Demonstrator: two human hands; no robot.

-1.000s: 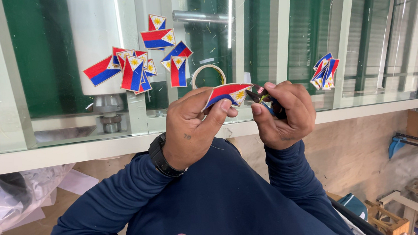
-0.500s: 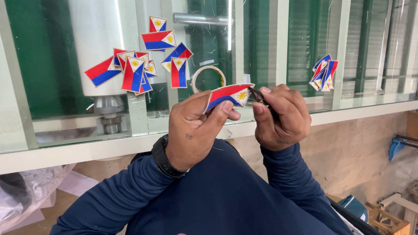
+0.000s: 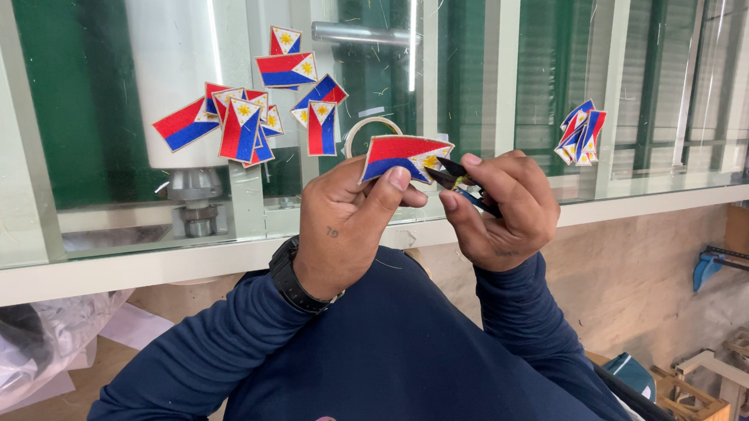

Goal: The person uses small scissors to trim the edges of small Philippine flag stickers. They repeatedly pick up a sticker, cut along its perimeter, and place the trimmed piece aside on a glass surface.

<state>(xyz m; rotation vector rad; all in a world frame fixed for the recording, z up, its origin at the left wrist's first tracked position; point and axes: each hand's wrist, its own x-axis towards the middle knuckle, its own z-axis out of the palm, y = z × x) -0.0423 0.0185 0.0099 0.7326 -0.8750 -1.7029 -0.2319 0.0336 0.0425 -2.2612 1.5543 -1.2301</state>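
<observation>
The left hand [image 3: 349, 226] pinches a red, blue and white embroidered flag patch [image 3: 403, 156] above the glass surface [image 3: 109, 231]. The right hand [image 3: 504, 209] grips small black snips [image 3: 460, 184] at the patch's edge; their handles are hidden in the fist.

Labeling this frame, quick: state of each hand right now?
Left hand: closed, pinching a flag patch between thumb and fingers.
Right hand: closed around small black snips, tips at the patch's edge.
</observation>
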